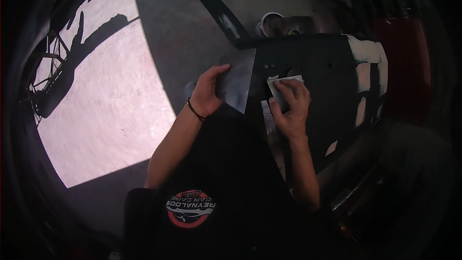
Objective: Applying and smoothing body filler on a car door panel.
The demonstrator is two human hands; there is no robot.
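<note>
My left hand (210,89) is closed on the edge of a flat grey plate (239,82) with a dull metallic sheen, thumb on its upper face. In my right hand (294,110) is a small, flat, whitish rectangular pad or spreader (279,86); its exact kind does not show. The fingers lie over its top and the thumb is at its near side. Both are over a dark car door (317,74). Pale filler-like patches (366,74) cover its right end. I cannot tell whether the whitish piece touches the door.
Beyond the door's lower frame edge stands a white-rimmed bucket (269,23). The door's window frame (219,12) reaches up and left. A dark red panel (408,62) is at the right. Bright sunlit floor (110,101) with shadows lies to the left.
</note>
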